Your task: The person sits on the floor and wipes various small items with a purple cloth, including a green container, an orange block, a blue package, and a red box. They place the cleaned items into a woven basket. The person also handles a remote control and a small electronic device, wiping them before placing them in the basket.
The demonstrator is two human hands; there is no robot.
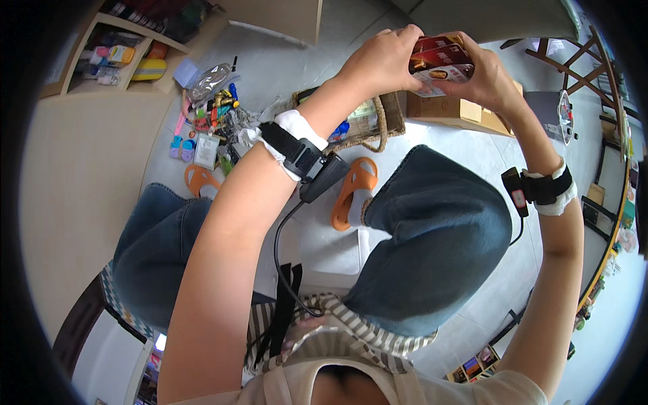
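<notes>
Both of my hands are raised at the top of the view, gripping a small bundle of red and white printed packets (pixel 441 59) between them. My left hand (pixel 386 59) holds the bundle's left side, its thumb at the lower edge. On the other side, my right hand (pixel 481 71) has its fingers over the top and its thumb along the bottom. The packets overlap in layers and bear writing and food pictures. Below the hands are a woven basket (pixel 392 114) with a rope-like handle and an open cardboard box (pixel 435 109); my left forearm hides part of the basket.
Toys, a clear plastic bottle (pixel 210 81) and other small items lie on the floor at left, near an open cabinet (pixel 96 23). Orange slippers (pixel 349 195) are on my feet. Strapped wrist devices (pixel 304 159) have cables. A wooden folding rack (pixel 582 76) stands at right.
</notes>
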